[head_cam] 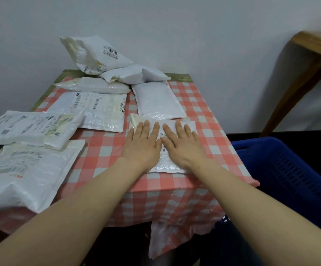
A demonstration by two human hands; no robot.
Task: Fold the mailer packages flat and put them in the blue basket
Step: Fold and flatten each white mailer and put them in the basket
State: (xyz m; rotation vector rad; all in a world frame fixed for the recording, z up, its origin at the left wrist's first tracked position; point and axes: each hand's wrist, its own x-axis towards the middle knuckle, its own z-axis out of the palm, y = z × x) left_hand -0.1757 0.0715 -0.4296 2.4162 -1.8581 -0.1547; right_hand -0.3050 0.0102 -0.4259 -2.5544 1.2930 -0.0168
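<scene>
A small white bubble mailer (164, 164) with a printed label lies near the front of the table on the red-and-white checked cloth (106, 150). My left hand (143, 144) and my right hand (182, 144) press flat on it side by side, fingers straight and pointing away from me. Several other white mailers lie around: a flat one (158, 100) just behind my hands, a labelled one (98, 110) to the left, and puffy ones (96, 52) stacked against the wall. The blue basket (282, 167) stands low at the right of the table.
More labelled mailers (27, 127) overlap at the table's left edge, one (21, 173) hanging over the front-left corner. A wooden table (315, 52) stands at the far right against the white wall. The cloth hangs over the front edge.
</scene>
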